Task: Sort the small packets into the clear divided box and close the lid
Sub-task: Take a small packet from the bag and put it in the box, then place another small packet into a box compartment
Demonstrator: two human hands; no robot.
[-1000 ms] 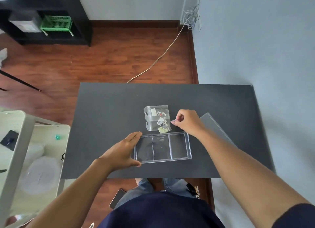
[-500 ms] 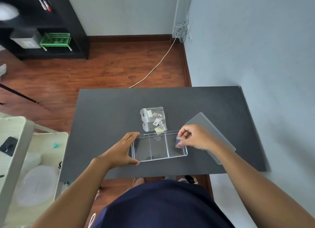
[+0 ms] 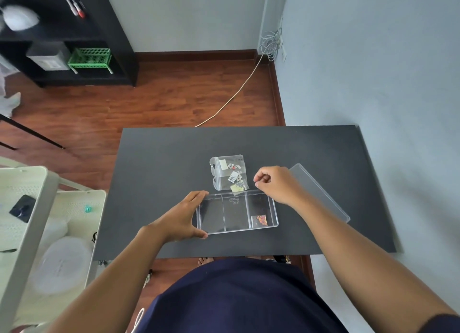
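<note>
1. The right hand (image 3: pixel 276 183) hovers past the far right corner of the clear divided box (image 3: pixel 236 212), its grip loosely curled and holding nothing; half a second ago it was pinching a packet over the right compartment.
2. That orange-flecked packet (image 3: pixel 260 219) now lies in the right compartment, toward its near end, so one packet is sorted.
3. The left hand (image 3: pixel 184 218) braces the box's left end, thumb on the near corner and fingers (image 3: pixel 199 196) along the far corner (a wide, open steadying grip rather than a lift).
4. The middle and left compartments look empty.
5. The remaining packets (image 3: pixel 231 174) sit in a small overlapping pile on the tabletop (image 3: pixel 159 173), just beyond the box's far wall and near the right hand.
6. The clear lid (image 3: pixel 323 196) lies on the tabletop to the right, partly behind the right forearm; closing comes last, I judge.
</note>
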